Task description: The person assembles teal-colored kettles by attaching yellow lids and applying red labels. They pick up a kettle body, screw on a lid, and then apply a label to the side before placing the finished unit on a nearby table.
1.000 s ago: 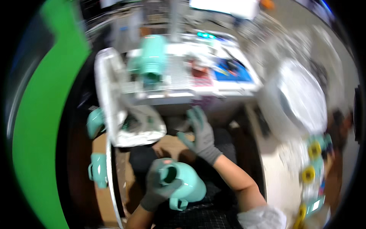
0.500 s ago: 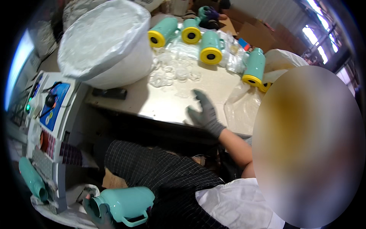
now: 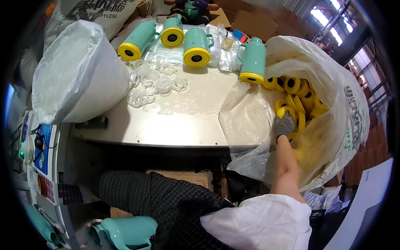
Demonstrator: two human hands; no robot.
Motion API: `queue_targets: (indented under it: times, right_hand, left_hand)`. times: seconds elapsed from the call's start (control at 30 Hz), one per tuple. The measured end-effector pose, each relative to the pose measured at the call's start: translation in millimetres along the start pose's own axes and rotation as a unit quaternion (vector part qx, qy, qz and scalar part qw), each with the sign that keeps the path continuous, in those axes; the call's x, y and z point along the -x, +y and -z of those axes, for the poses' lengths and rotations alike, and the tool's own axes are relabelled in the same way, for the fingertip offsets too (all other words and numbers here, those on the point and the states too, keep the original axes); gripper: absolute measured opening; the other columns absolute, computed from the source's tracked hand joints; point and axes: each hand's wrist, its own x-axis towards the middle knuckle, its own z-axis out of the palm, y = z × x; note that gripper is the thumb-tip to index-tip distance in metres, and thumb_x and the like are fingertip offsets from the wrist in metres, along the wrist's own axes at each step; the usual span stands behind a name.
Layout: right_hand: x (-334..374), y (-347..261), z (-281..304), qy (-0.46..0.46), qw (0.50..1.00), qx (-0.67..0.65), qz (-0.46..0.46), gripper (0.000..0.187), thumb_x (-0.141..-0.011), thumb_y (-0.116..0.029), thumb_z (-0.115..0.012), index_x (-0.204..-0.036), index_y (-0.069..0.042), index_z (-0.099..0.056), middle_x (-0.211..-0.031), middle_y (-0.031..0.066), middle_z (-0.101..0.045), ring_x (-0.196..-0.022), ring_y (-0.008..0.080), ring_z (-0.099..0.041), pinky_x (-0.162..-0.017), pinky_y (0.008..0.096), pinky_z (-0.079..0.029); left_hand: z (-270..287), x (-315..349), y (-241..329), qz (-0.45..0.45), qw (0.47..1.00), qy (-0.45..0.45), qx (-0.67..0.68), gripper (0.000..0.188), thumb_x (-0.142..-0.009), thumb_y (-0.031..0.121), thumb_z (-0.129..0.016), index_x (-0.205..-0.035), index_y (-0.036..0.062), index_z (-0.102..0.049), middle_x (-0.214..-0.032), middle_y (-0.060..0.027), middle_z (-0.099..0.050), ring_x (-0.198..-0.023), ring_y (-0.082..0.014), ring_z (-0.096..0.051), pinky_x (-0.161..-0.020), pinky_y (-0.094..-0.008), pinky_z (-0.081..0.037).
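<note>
Beyond the near left corner of the table [image 3: 191, 121], the left hand [image 3: 104, 238], gloved in grey, has its fingers curled around the neck of a green flask [image 3: 132, 231], which lies on its side with the mouth pointing left. At the table's right end, the right hand [image 3: 285, 124] reaches into a clear bag [image 3: 306, 52], fingers closed on a yellow ring [image 3: 286, 111] among many others. Dark and green lettering runs down the bag's outer right side. Along the table's far side are four yellow-based flasks [image 3: 197, 39]; the marks on their green walls are too small to read. Clear rings [image 3: 156, 83] lie loose left of the table's middle, just beside a white sack [image 3: 98, 68] at its left end. Behind the table's far left corner, a bigger sack [image 3: 114, 25] carries bold dark print, partly cut off by the picture's edge. Past the table's far edge, a co-worker's gloved hands hold a green piece.
</note>
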Motion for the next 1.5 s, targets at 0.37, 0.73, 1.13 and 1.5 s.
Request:
queue_targets:
  times: [0.37, 0.73, 1.13, 1.5]
  right_hand:
    - [182.9, -274.9, 132.3, -0.163, 0.635, -0.698, 0.287, 0.051, -0.097, -0.030, -0.071, -0.135, 0.002, -0.064, -0.102, 0.0167, -0.064, -0.082, 0.0256, -0.065, -0.075, 0.0391, -0.054]
    - [406.8, -323.4, 264.1, -0.255, 0.205, -0.682, 0.654, 0.064, -0.087, -0.033, -0.081, -0.138, 0.002, -0.064, -0.109, 0.0157, -0.061, -0.096, 0.0278, -0.059, -0.084, 0.0395, -0.050]
    - [398.5, -294.5, 253.3, -0.243, 0.202, -0.661, 0.681, 0.062, -0.097, -0.044, -0.067, -0.137, 0.003, -0.064, -0.104, 0.0109, -0.061, -0.092, 0.0253, -0.057, -0.082, 0.0382, -0.048]
    - [415.2, -277.1, 265.7, -0.362, 0.288, -0.698, 0.547, 0.052, -0.109, -0.038, -0.051, -0.130, 0.009, -0.062, -0.099, 0.0111, -0.057, -0.090, 0.0190, -0.054, -0.080, 0.0324, -0.047]
  left_hand:
    - [43.1, 40.6, 2.1, 0.007, 0.976, 0.194, 0.100, 0.046, -0.111, 0.035, -0.045, -0.143, 0.0025, -0.054, -0.140, -0.0122, -0.056, -0.124, -0.0248, -0.058, -0.110, -0.0410, -0.047]
    - [-50.6, 60.0, -35.7, 0.089, 0.746, 0.230, 0.619, 0.042, -0.112, 0.034, -0.045, -0.135, 0.0031, -0.060, -0.131, -0.0116, -0.067, -0.122, -0.0266, -0.063, -0.108, -0.0421, -0.051]
    - [-71.0, 67.0, -85.7, 0.116, 0.734, 0.307, 0.595, 0.032, -0.111, 0.029, -0.050, -0.126, 0.0036, -0.061, -0.115, -0.0083, -0.069, -0.105, -0.0206, -0.067, -0.094, -0.0350, -0.056]
    - [-55.8, 67.8, -27.5, -0.034, 0.890, 0.453, 0.036, 0.038, -0.107, 0.028, -0.046, -0.117, -0.0055, -0.060, -0.103, -0.0099, -0.065, -0.092, -0.0189, -0.064, -0.084, -0.0308, -0.052]
